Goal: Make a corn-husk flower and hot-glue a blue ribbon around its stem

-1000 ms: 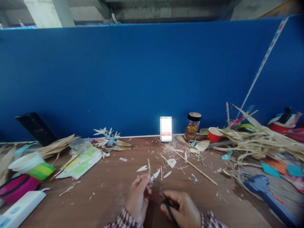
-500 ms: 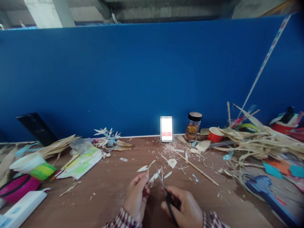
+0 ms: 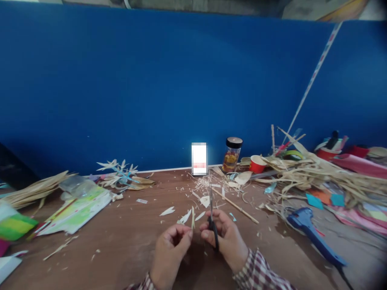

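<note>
1. Holding steady at the near edge of the bench (image 3: 127, 241): the left hand (image 3: 169, 251) is curled shut, thumb and forefinger pinching a thin pale leaf strip (image 3: 192, 217) that stands upright just above the fingertips.
2. Right hand (image 3: 226, 237) is closed around the dark handles of the scissors (image 3: 212, 219), blades pointing up and away, tips just beside the strip.
3. By my read, this is the trimming step. The strip is presented to the blades, and the cut looks not yet made.
4. Next move, as I judge it, calls for a firm pinch low on the strip and the blades brought squarely across it, since something that thin will bend away from a slanted bite.
5. Around the hands, pale leaf offcuts (image 3: 167, 211) lie scattered. A wooden stick (image 3: 234, 205) lies further back, and a blue glue gun (image 3: 314, 235) sits off to the right.
6. Hard to make out: whether the blades are parted or closed, as they show as one thin dark line. The strip's lower end is hidden inside the left fingers, and both forearms are cut off at the bottom edge.
</note>
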`<move>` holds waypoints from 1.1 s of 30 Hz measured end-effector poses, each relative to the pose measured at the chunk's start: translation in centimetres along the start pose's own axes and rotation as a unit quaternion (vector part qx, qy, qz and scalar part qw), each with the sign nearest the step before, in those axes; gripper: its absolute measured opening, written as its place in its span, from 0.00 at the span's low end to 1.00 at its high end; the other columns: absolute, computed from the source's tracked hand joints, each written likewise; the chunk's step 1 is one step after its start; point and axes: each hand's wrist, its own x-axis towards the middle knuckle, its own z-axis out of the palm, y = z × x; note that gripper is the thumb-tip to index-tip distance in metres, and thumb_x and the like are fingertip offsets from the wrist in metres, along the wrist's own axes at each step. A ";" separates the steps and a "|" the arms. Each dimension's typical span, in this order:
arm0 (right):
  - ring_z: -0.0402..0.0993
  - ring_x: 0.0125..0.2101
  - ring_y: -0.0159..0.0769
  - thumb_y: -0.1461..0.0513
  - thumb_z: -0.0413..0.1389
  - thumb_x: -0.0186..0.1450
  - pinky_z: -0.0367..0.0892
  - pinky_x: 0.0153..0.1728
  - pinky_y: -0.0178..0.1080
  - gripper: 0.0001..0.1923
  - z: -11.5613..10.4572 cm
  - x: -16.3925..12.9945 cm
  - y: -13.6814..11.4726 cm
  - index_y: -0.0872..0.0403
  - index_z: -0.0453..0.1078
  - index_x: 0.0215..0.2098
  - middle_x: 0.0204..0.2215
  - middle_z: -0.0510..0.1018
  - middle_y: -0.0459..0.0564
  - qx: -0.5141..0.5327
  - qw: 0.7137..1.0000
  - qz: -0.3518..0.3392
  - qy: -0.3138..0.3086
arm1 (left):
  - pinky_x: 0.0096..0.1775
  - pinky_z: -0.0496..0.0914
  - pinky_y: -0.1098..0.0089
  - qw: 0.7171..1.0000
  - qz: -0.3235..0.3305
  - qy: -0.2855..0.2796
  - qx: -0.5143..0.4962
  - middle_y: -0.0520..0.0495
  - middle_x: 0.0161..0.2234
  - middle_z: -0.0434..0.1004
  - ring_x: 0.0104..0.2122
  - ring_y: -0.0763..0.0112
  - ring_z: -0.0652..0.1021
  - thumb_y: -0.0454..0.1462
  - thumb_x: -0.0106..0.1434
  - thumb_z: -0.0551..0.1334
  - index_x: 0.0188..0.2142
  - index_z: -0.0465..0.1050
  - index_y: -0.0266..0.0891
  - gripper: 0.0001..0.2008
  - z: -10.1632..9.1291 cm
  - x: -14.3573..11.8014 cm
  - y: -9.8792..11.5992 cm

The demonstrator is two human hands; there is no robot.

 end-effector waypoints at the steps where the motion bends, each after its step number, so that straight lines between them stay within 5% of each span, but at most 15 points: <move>1: 0.69 0.23 0.30 0.58 0.64 0.45 0.62 0.23 0.32 0.27 0.0 0.0 0.0 0.53 0.58 0.39 0.25 0.73 0.45 0.015 1.000 -0.002 -0.003 | 0.20 0.60 0.78 1.000 0.008 -0.019 0.021 0.53 0.17 0.67 0.17 0.79 0.65 0.39 0.49 0.63 0.23 0.71 0.35 0.08 0.2 -0.2 -0.2; 8: 0.60 0.17 0.24 0.63 0.62 0.46 0.55 0.18 0.28 0.22 -0.2 0.1 -0.3 0.55 0.58 0.36 0.19 0.69 0.39 -0.044 0.999 -0.005 0.013 | 0.24 0.61 0.77 0.991 0.046 -0.068 0.106 0.51 0.19 0.69 0.21 0.75 0.67 0.38 0.51 0.61 0.22 0.71 0.35 0.07 0.5 -0.5 -0.3; 15: 0.57 0.16 0.23 0.65 0.59 0.49 0.53 0.18 0.28 0.20 -1.5 0.8 -1.3 0.54 0.58 0.38 0.19 0.68 0.39 -0.101 0.989 -0.045 0.102 | 0.23 0.59 0.77 0.993 0.031 -0.065 0.090 0.54 0.18 0.65 0.20 0.77 0.63 0.40 0.51 0.60 0.23 0.69 0.35 0.08 0.3 -0.5 0.2; 22: 0.61 0.19 0.25 0.67 0.60 0.48 0.56 0.20 0.29 0.21 0.1 -0.1 -0.2 0.54 0.59 0.37 0.21 0.70 0.41 -0.049 0.998 -0.022 -0.015 | 0.25 0.61 0.75 0.990 0.047 -0.081 0.102 0.52 0.20 0.67 0.21 0.75 0.66 0.39 0.51 0.59 0.23 0.69 0.35 0.08 0.3 -0.5 -0.2; 33: 0.62 0.18 0.26 0.65 0.60 0.48 0.56 0.18 0.29 0.20 -2.6 1.7 -1.2 0.54 0.59 0.37 0.20 0.70 0.41 -0.062 0.985 -0.076 0.144 | 0.24 0.60 0.75 0.986 0.043 -0.078 0.144 0.53 0.18 0.66 0.20 0.76 0.65 0.40 0.51 0.59 0.22 0.69 0.36 0.09 0.4 -0.7 0.4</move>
